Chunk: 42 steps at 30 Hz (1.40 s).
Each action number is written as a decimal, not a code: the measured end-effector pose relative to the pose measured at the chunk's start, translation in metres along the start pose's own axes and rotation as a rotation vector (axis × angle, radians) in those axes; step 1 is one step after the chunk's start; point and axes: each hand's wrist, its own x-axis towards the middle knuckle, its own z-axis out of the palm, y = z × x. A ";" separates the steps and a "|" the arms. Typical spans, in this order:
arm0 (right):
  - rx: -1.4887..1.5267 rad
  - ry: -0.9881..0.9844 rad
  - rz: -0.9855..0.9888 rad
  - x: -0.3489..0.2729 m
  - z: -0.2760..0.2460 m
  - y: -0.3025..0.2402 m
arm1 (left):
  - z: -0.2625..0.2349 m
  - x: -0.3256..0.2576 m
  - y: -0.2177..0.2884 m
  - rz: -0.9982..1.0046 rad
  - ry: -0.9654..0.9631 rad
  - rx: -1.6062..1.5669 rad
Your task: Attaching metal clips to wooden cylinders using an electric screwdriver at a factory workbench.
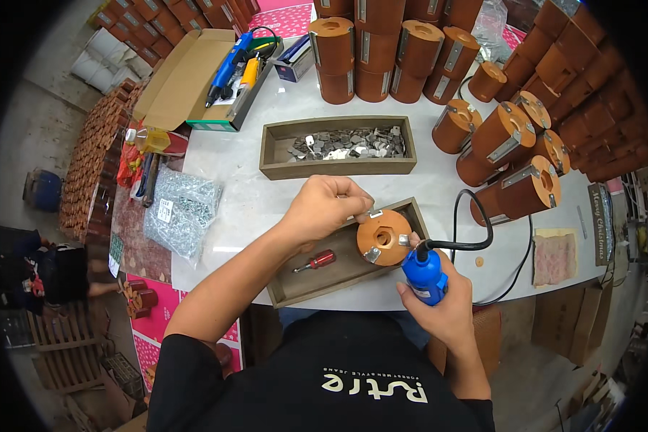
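My right hand (445, 308) is wrapped round a blue corded electric screwdriver (423, 275), whose cord leaves its near end. The tool's front end is hidden behind its body, close to the right edge of a brown cylinder (392, 232). This cylinder has a hole in its orange end face and small metal clips at the rim. My left hand (322, 210) is closed in a pinch at its upper left rim, beside one clip. What the fingertips hold is too small to make out. Below lies a shallow wooden tray (295, 291) with a red-handled screwdriver (317, 260).
A second wooden box (338, 171) holds many small metal plates. Brown cylinders (510, 133) crowd the right and back. At left lie a bag of screws (182, 209) and an open carton (176, 75) with tools. A black cord (529, 248) loops across the table's right side.
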 end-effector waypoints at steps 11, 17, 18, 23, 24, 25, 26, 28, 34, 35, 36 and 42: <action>0.046 -0.002 0.063 0.001 -0.001 0.001 | -0.014 0.014 -0.001 -0.175 -0.204 -0.220; 0.045 -0.018 0.094 0.000 -0.003 0.005 | 0.002 0.012 -0.013 0.021 -0.128 0.076; 0.049 -0.018 0.104 0.000 -0.004 0.005 | 0.002 0.012 -0.014 0.023 -0.116 0.121; 0.088 0.010 0.096 0.004 -0.005 0.006 | 0.005 0.014 -0.009 0.007 -0.099 0.164; 0.095 0.009 0.093 0.004 -0.004 0.008 | 0.003 0.014 -0.011 0.027 -0.096 0.180; 0.101 0.004 0.088 0.004 -0.004 0.008 | 0.002 0.014 -0.012 0.048 -0.090 0.194; 0.074 -0.007 0.130 0.004 -0.005 0.008 | 0.002 0.013 -0.014 0.082 -0.082 0.230; 0.034 -0.060 0.175 0.005 0.000 0.003 | -0.008 0.004 -0.013 0.153 -0.016 0.312; 0.144 0.094 0.158 -0.015 -0.001 0.038 | 0.015 0.023 -0.030 0.427 0.048 0.436; 0.145 0.089 0.123 -0.014 -0.004 0.035 | 0.010 0.016 -0.031 0.427 0.066 0.449; 0.148 0.058 0.112 -0.011 -0.004 0.023 | 0.005 0.007 -0.028 0.435 0.063 0.449; 0.174 -0.033 0.237 -0.008 -0.020 -0.026 | -0.021 0.000 -0.052 0.273 0.193 0.147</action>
